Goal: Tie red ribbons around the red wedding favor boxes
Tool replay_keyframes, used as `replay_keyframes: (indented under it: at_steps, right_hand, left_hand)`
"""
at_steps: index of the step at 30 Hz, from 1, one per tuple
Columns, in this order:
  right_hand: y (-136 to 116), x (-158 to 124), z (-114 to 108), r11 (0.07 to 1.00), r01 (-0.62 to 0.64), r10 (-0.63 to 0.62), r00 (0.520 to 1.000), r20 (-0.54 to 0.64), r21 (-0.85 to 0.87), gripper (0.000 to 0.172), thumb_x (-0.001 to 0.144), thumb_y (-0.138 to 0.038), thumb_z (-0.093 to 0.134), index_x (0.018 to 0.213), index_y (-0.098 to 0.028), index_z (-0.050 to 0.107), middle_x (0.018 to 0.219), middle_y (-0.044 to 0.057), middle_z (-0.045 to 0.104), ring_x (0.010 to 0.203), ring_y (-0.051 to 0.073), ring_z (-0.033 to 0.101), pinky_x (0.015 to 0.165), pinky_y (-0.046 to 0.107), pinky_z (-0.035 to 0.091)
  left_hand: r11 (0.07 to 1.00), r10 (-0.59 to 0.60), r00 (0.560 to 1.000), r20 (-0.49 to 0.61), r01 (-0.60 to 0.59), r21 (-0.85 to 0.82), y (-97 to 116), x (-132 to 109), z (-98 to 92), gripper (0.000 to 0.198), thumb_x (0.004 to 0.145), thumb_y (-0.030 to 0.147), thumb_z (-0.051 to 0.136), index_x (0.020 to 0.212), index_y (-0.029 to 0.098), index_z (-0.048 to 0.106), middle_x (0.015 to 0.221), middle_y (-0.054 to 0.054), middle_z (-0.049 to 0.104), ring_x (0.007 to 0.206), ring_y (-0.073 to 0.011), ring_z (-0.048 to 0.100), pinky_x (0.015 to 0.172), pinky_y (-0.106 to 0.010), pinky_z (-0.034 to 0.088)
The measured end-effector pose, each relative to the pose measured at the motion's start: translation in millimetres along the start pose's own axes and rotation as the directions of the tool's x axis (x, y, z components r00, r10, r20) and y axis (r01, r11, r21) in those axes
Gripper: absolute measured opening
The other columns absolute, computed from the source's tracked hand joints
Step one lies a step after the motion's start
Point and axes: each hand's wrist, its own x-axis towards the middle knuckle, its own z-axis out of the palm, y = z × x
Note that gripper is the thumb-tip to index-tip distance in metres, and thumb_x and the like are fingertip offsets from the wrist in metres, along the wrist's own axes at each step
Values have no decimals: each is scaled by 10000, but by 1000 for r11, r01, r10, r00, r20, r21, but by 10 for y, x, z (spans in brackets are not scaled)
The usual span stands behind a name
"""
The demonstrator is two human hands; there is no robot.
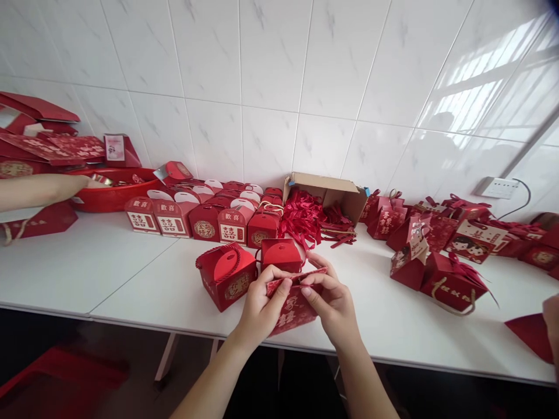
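In front of me at the table's near edge is a red gift box (293, 317) with pale printed characters. My left hand (267, 299) pinches the left side of its top between thumb and fingers. On the right side, my right hand (331, 299) has its fingers closed at the top edge, thumb close to the middle. Whether a thin ribbon lies between the fingertips is too small to tell. Just beyond stand a red box with a twisted cord handle (229, 278) and another red box (280, 254), partly hidden by my hands.
Rows of red boxes (203, 224) stand along the wall beside a cardboard carton (345, 189) of red ribbons (302, 214). Ribbon-tied boxes (452, 285) fill the right. At left, another person's arm (41, 191) reaches into a red basin (98, 199). Another person's hand (552, 326) shows at far right.
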Motion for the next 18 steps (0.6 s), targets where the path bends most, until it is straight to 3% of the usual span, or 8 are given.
replay_keyframes:
  at_steps: [9, 13, 16, 18]
  right_hand:
    - [55, -37, -17, 997, 76, -76, 997, -15, 7, 18, 845, -254, 670, 845, -238, 679, 1338, 80, 523, 1236, 251, 520, 994, 411, 458]
    - [75, -59, 13, 993, 107, -102, 990, -96, 57, 320, 825, -265, 693, 1111, -279, 551, 1208, 72, 595, 1078, 215, 599, 855, 367, 530]
    - [60, -95, 11, 997, 82, -80, 993, -84, 15, 209, 829, -256, 689, 999, -248, 567, 915, 17, 623, 826, 160, 614, 700, 274, 522]
    - [31, -123, 1, 994, 105, -108, 987, -121, -28, 139, 828, -238, 686, 890, -230, 562, 812, -8, 578, 736, 136, 573, 644, 243, 487]
  left_hand:
    - [1000, 27, 999, 39, -27, -5, -4, -70, 7, 172, 945, 330, 516, 932, 192, 616, 914, -39, 705, 882, -164, 665, 816, -271, 501]
    - [993, 118, 990, 71, -120, 18, -21, -107, 20, 131, 891, 326, 611, 941, 206, 593, 923, -33, 706, 877, -168, 681, 783, -273, 529]
    - [973, 208, 978, 3, -207, 103, -32, -144, 67, 385, 729, 331, 791, 991, 214, 534, 959, -43, 684, 881, -192, 685, 774, -302, 555]
    - [906, 367, 924, -112, -327, 270, -30, -178, 110, 583, 637, 341, 856, 1076, 212, 494, 990, -64, 643, 897, -214, 665, 788, -346, 558]
